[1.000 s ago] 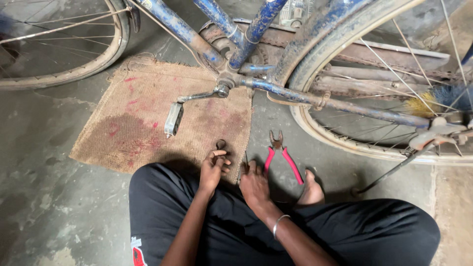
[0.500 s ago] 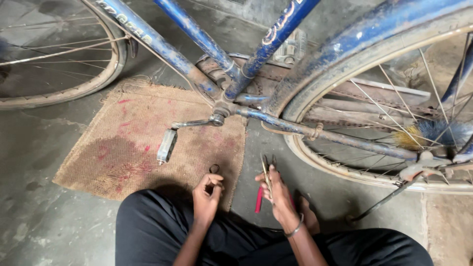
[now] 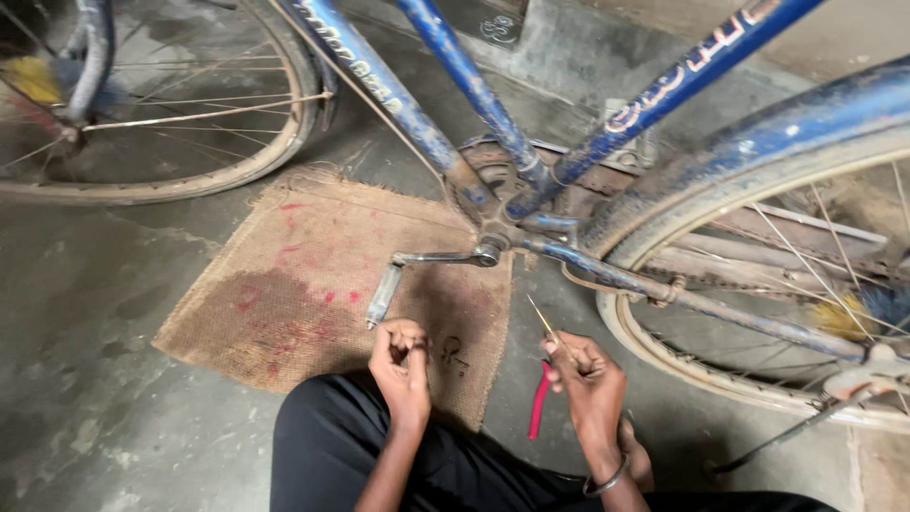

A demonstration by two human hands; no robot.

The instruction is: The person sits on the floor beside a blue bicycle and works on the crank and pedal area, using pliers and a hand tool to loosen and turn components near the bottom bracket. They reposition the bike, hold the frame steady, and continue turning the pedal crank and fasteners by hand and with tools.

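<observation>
My left hand (image 3: 401,362) is closed around a small dark metal part, held above the burlap mat (image 3: 313,284). Pinched in my right hand (image 3: 588,379) is a thin metal pin or spoke piece (image 3: 544,320) that points up toward the blue bicycle frame (image 3: 531,161). Red-handled pliers (image 3: 538,403) lie on the floor just left of my right hand. The crank arm and pedal (image 3: 417,270) hang right in front of both hands. A small black wire piece (image 3: 453,356) rests on the mat beside my left hand.
The rear wheel (image 3: 758,313) fills the right side, the front wheel (image 3: 171,123) the upper left. A kickstand (image 3: 777,436) reaches down at lower right. My black-trousered legs are at the bottom, on a grey concrete floor.
The view has tilted up and closer to the bicycle. My right hand lifted the thin pin off the floor area beside the pliers; my left hand stays closed on its small part.
</observation>
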